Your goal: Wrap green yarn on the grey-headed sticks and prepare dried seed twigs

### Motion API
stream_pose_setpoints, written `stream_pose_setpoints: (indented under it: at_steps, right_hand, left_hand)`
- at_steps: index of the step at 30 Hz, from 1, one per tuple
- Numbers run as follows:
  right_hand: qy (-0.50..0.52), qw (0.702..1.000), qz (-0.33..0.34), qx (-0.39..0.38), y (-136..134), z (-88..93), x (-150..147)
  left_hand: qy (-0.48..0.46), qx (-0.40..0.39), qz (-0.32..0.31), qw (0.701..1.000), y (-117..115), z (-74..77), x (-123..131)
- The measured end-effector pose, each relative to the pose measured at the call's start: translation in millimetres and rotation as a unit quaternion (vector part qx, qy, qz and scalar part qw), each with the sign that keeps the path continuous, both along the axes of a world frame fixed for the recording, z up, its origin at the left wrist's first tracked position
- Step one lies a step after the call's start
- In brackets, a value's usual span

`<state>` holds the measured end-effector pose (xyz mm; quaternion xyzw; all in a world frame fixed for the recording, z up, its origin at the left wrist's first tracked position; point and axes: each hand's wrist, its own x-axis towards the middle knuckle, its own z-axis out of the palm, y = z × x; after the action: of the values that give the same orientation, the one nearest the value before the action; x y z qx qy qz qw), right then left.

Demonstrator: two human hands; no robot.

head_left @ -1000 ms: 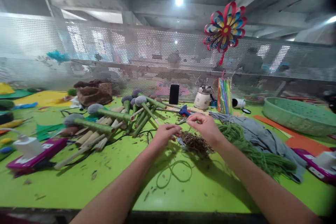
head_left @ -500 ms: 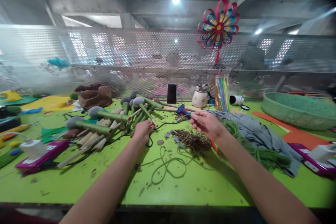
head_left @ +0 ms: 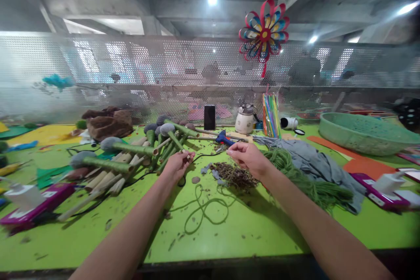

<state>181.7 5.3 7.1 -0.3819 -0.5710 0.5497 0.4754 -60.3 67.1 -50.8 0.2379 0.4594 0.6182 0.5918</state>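
My left hand [head_left: 177, 165] is closed, its fingertips around the lower end of a stick [head_left: 177, 141] wrapped in green yarn and topped with a grey fuzzy ball [head_left: 167, 129]. To the right, my right hand [head_left: 248, 159] has thumb and forefinger pinched together; anything between them is too small to make out. It hovers above a heap of dry brown plant bits [head_left: 234, 175]. Just beyond its fingertips lies a blue glue gun [head_left: 224, 138]. Loops of green yarn [head_left: 210, 212] lie on the green table in front of both hands.
More wrapped sticks [head_left: 131, 146] and bare sticks [head_left: 105, 177] pile up at left. Green yarn hanks [head_left: 302, 175] and grey cloth [head_left: 315, 157] lie right, near a green basin [head_left: 364, 135]. Purple power strips [head_left: 42, 205] sit at both sides. A phone [head_left: 209, 117] and bottle [head_left: 244, 120] stand behind.
My right hand has moved left and slightly down, closing the gap to my left hand. My left hand keeps hold of the wrapped stick. The view has turned a little to the right.
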Motion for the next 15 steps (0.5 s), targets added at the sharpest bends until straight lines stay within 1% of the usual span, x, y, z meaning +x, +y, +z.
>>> stream_pose_setpoints:
  at_steps: [2,5,8,10,12,15]
  right_hand:
    - [-0.022,1.0,-0.015,0.016,-2.0,3.5,-1.0]
    - [-0.056,0.996,-0.037,0.053,-7.4,10.8,-2.5]
    - [-0.088,0.989,-0.036,0.11,-15.5,18.1,-2.3]
    - [-0.111,0.982,-0.031,0.15,-22.0,21.6,-0.9]
    - [-0.137,0.974,-0.029,0.178,-28.0,23.2,1.0]
    - [-0.163,0.968,-0.025,0.188,-32.4,20.3,2.9]
  left_hand:
    - [0.023,0.019,-0.013,0.999,-8.3,5.1,2.9]
    - [0.053,0.064,-0.034,0.996,-28.8,18.1,14.7]
    - [0.068,0.107,-0.079,0.989,-52.9,31.8,33.0]
    - [0.07,0.126,-0.117,0.983,-66.2,37.6,46.0]
    - [0.069,0.139,-0.144,0.977,-74.9,39.1,57.1]
    - [0.072,0.152,-0.174,0.97,-80.3,34.7,68.2]
